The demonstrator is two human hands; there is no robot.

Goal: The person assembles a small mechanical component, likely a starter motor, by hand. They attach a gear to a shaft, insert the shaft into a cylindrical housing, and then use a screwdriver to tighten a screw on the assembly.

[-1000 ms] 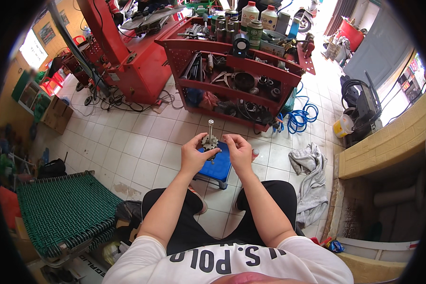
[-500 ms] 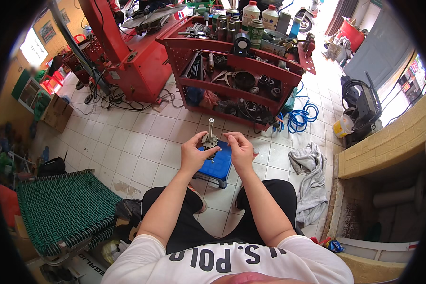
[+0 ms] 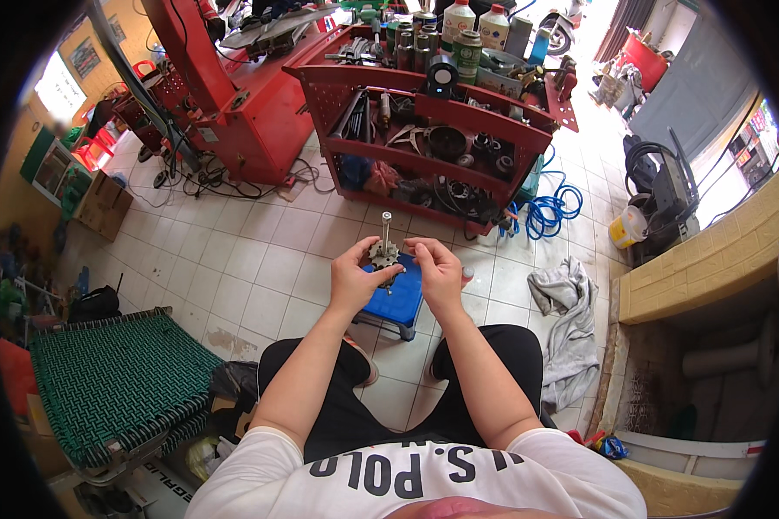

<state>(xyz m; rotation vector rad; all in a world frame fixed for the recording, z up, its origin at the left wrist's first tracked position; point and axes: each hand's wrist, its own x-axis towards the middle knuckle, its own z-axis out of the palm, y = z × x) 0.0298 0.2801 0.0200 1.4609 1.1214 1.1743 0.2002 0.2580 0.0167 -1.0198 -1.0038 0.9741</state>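
Note:
In front of my knees, a toothed metal part (image 3: 383,255) with a bright shaft standing up from its middle is held in my left hand (image 3: 351,275). The fingers and thumb grip its toothed rim from the left side. My right hand (image 3: 441,272) is just to the right of it, with fingertips curled and pinched together. Whatever those fingertips hold, if anything, is too small to make out. Below both hands stands a small blue plastic stool (image 3: 395,301), partly covered by the left hand and the part.
Ahead is a red tool cart (image 3: 480,126) loaded with bottles, cans and parts. A red machine (image 3: 273,112) stands at far left, and a coiled blue hose (image 3: 545,212) lies right of the cart. A grey cloth (image 3: 567,329) is right; a green woven folding seat (image 3: 125,381) is left.
Both hands and the metal part stay in nearly the same place. The right fingertips have shifted slightly closer to the part.

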